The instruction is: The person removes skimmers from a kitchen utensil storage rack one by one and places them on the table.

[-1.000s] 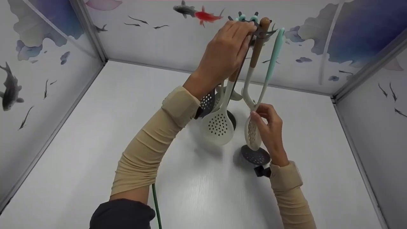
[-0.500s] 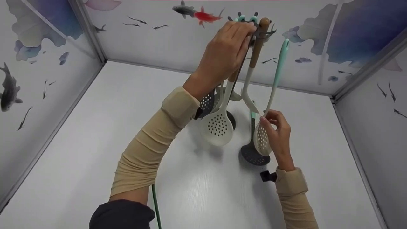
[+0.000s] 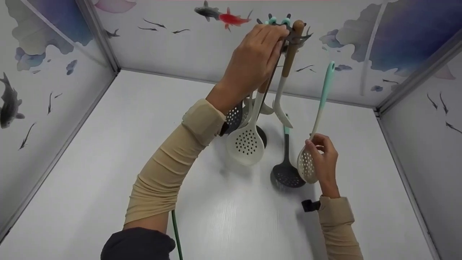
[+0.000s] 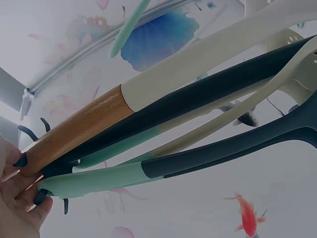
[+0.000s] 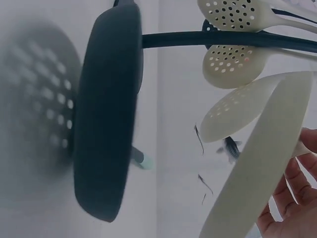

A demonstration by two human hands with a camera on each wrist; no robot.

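Observation:
My left hand (image 3: 254, 59) grips the top of a black utensil rack (image 3: 296, 39) with hooks. Several utensils hang from the rack, among them a cream skimmer (image 3: 246, 146) and a wooden-handled cream utensil (image 3: 279, 92). In the left wrist view, wooden (image 4: 81, 126) and mint handles (image 4: 94, 179) meet at the fingers. To the right of the rack, my right hand (image 3: 325, 159) pinches a cream skimmer (image 3: 305, 166) by its stem just above the perforated head. Its mint handle (image 3: 327, 81) points up, away from the hooks.
A dark skimmer (image 3: 287, 175) with a mint handle end lies on the white table (image 3: 223, 220), left of my right hand; it looms large in the right wrist view (image 5: 106, 119). Printed panels (image 3: 173, 50) wall the table in. A green cord (image 3: 177, 234) runs beside my left arm.
My right hand has taken the mint-handled skimmer from beside the rack, moving it down and to the right. The dark skimmer behind it now shows more fully. My left hand has stayed put.

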